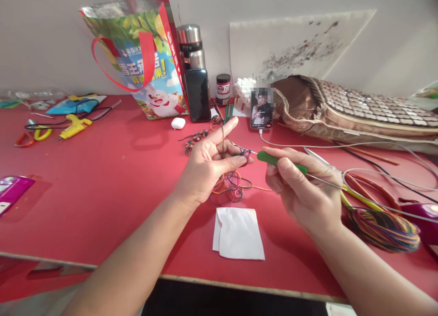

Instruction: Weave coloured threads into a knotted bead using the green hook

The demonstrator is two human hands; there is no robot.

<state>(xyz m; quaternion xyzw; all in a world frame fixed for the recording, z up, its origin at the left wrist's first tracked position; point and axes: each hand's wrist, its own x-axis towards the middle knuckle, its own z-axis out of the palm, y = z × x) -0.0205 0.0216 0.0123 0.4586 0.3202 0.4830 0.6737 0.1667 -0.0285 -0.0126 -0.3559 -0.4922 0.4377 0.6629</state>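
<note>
- Head view, near side first: a folded white paper (239, 234) lies flat on the red table (119, 206), near its front edge.
- Off to the right, a multicoloured skein (383, 234) sits just beside scissors with red and yellow handles (367, 202).
- Here's the right hand (311, 192), fingers curled in, thumb and index finger gripping a green-handled hook (281, 161).
- Between the hands, loose thread (234, 188) spills in a tangle beyond the paper.
- Over to the left hand (205, 163): index finger stretched out with a strand across it, thumb and other fingers closed on a small knotted thread piece (245, 158).
- And here's the key line: the piece is left of the right hand, right at the left hand's fingertips. Left is the nearer hand, touching it; the right reaches it only through the hook.
- That green handle slants, near end to the right, thin shaft aiming left at the piece. Whether its tip is through a loop, I cannot tell.
- Farther back, a beaded strand (200, 135), then a lit phone (261, 113) leaning upright.
</note>
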